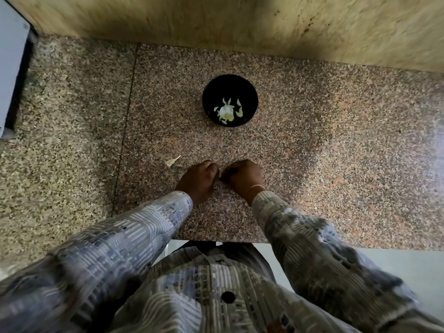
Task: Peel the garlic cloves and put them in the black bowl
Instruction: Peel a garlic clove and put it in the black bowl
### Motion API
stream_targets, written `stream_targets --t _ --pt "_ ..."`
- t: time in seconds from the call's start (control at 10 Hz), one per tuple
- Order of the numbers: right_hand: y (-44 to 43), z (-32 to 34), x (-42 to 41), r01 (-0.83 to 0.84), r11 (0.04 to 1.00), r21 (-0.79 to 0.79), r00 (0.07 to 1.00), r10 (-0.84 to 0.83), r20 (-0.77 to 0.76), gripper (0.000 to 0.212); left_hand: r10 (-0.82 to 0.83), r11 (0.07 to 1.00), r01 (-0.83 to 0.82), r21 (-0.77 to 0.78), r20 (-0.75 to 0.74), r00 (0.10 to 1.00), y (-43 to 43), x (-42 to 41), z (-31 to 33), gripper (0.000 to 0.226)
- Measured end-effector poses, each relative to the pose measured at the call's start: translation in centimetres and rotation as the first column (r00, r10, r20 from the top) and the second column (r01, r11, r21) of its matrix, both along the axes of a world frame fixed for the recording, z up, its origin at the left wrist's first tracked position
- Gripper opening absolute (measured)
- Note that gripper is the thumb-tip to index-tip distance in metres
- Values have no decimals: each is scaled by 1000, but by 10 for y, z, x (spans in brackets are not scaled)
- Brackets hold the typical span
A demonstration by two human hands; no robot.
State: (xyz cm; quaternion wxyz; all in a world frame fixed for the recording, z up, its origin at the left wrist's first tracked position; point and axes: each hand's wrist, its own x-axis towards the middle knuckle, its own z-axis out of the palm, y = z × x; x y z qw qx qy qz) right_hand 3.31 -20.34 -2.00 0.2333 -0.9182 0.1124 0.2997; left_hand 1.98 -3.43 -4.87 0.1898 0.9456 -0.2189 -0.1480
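Note:
A black bowl (230, 102) stands on the speckled granite counter (312, 152), with several pale garlic cloves (227, 111) lying in it. My left hand (198, 179) and my right hand (243, 176) sit close together on the counter, well in front of the bowl. Both have curled fingers, and their fingertips meet between them. Whatever they pinch there is hidden by the fingers. A scrap of garlic peel (172, 161) lies on the counter just left of my left hand.
A tan wall (240, 20) rises behind the counter. A grey-white box-like object (9, 63) stands at the far left. The counter's front edge (216, 241) runs just below my forearms. A seam (127, 121) crosses the counter left of the hands.

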Motion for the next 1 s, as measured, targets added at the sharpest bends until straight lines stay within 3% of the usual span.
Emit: stream_targets --t 0.2,0.3,0.4,0.5,0.6,0.7,0.8,0.9,1.0 --pt "-2 7 2 68 984 164 997 -61 -44 9 156 980 -170 -105 -129 979 -2 8 14 15" --pt "-14 16 -5 360 797 485 932 -337 -137 5 396 809 -524 -264 -413 820 -5 5 29 10" --pt "-16 27 -17 590 504 631 803 -446 -395 10 449 563 -767 -309 -665 597 -14 -7 35 16" --pt "-20 26 -33 619 404 674 771 -476 -423 16 279 190 -973 -134 -942 184 -26 -18 45 19" --pt "-25 20 -37 219 764 607 940 -331 78 10 124 -6 -994 112 -986 -112 -33 -22 48 24" --pt "-26 21 -31 3 868 497 971 -121 206 9 417 44 -996 -71 -905 83 -41 -32 49 13" --pt "-26 24 -23 190 806 561 974 -227 -4 14 649 665 -679 -311 -209 731 -41 -45 45 8" --pt "-23 23 -24 147 860 488 989 -128 -73 12 415 898 -367 -241 193 889 -39 -44 37 8" --pt "-27 22 -26 194 787 586 964 -265 37 5 695 406 -825 -393 -453 558 -47 -37 38 14"
